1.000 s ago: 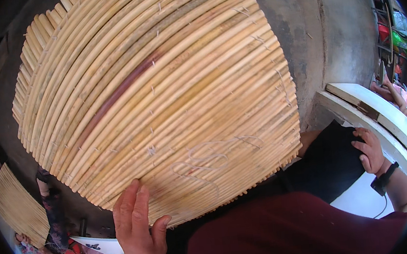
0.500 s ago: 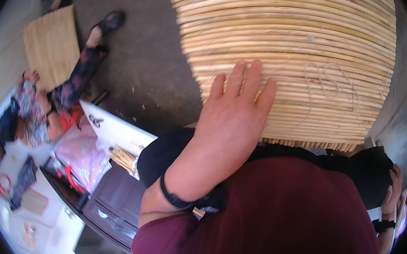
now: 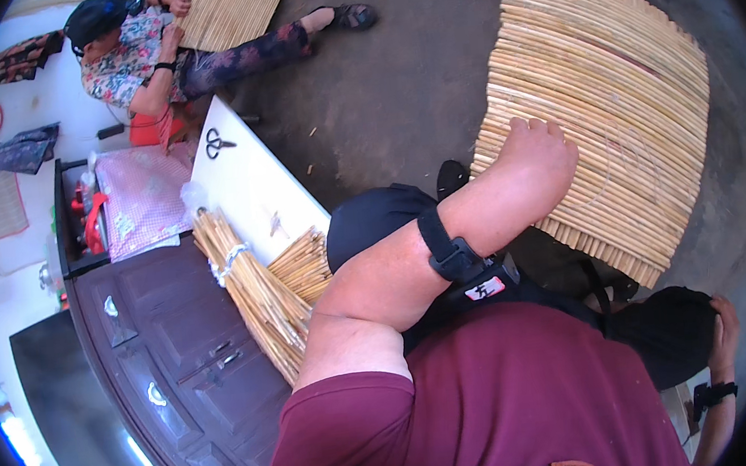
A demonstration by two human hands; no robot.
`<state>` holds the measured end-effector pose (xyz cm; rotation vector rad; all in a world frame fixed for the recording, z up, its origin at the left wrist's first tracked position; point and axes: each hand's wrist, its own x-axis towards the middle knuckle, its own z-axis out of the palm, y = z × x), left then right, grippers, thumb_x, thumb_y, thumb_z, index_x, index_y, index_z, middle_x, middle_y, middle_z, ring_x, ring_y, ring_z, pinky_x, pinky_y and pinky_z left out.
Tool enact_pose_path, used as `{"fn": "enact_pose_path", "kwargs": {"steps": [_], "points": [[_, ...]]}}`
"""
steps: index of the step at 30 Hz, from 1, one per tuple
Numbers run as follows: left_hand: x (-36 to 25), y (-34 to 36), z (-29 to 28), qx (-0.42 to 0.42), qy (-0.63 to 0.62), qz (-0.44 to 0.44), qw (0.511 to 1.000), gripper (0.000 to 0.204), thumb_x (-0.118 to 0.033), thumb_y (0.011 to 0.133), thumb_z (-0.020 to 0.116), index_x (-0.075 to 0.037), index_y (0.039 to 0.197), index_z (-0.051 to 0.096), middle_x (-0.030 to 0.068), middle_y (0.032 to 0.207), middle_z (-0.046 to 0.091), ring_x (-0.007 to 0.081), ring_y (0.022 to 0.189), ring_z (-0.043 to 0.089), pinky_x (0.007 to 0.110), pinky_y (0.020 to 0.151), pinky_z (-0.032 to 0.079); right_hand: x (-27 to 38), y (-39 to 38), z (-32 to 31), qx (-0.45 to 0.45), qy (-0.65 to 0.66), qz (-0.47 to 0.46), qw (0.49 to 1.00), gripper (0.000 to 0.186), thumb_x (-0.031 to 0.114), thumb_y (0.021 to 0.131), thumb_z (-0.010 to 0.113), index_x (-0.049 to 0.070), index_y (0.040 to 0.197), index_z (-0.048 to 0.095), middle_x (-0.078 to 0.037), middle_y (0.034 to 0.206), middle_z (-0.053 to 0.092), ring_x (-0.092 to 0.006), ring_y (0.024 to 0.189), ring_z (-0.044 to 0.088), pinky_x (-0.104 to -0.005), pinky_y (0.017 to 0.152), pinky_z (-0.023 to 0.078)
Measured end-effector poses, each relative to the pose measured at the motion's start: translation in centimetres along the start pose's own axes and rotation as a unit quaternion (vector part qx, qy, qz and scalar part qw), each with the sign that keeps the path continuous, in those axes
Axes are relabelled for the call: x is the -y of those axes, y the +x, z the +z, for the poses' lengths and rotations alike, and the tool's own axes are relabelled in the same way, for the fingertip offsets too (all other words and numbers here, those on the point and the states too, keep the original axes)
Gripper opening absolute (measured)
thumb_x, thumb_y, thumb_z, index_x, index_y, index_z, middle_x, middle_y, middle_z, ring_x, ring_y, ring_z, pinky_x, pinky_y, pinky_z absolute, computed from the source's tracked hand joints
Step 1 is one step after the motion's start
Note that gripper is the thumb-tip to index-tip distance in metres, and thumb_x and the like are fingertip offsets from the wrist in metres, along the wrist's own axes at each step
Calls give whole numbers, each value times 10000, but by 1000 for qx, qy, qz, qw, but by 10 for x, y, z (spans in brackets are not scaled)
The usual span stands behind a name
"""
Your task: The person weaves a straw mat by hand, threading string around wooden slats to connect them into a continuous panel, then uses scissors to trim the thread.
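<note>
A mat [image 3: 594, 59] of many thin pale reed sticks laid side by side lies in front of me at the right, tilted. Across it sits a loose loop of pale thread [image 3: 630, 150]. My left hand [image 3: 536, 168] is over the mat's near left part, its fingers curled down and closed. What they hold, if anything, is hidden under the hand. My right hand [image 3: 724, 329] rests on my dark-clothed right knee, holding nothing, with its fingers stretched along it.
Left of me, a bundle of sticks [image 3: 248, 285] lies by a dark cabinet [image 3: 195, 340]. A white board [image 3: 247, 182] carries black scissors [image 3: 219, 144]. Beyond, a seated person [image 3: 128, 68] in a flowered shirt handles another mat [image 3: 239, 8].
The view has swung left and widened, and the mat appears smaller and turned. My left hand has gone from fingers spread flat on the mat to curled. My right hand stays on the knee.
</note>
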<state>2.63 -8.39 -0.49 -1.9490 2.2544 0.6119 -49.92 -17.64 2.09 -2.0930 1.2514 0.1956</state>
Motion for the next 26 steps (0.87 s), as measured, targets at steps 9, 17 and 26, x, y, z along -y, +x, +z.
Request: {"fn": "enact_pose_path", "kwargs": {"steps": [9, 17, 26], "points": [[23, -41, -10, 65, 47, 49, 996, 531, -219, 746, 735, -76, 1216, 534, 139, 1119, 574, 311, 1050, 562, 426, 865, 454, 116, 17, 54, -185, -176, -89, 963, 251, 27, 816, 538, 57, 1055, 609, -129, 1138, 604, -348, 1056, 553, -433, 905, 435], [9, -57, -29, 23, 40, 131, 990, 558, -228, 767, 717, -62, 1253, 499, 165, 1227, 543, 318, 1116, 535, 420, 914, 427, 160, 36, 59, -115, -128, 146, 974, 278, 278, 810, 626, 56, 972, 662, -130, 990, 655, -354, 970, 575, -420, 842, 464], [45, -56, -32, 149, -36, 43, 987, 677, -228, 750, 738, -111, 1351, 449, 171, 1368, 458, 326, 1281, 427, 422, 1032, 364, 117, 34, 48, -52, -119, 50, 990, 358, 348, 769, 684, 81, 1008, 681, -186, 1058, 653, -329, 1003, 609, -419, 889, 472]]}}
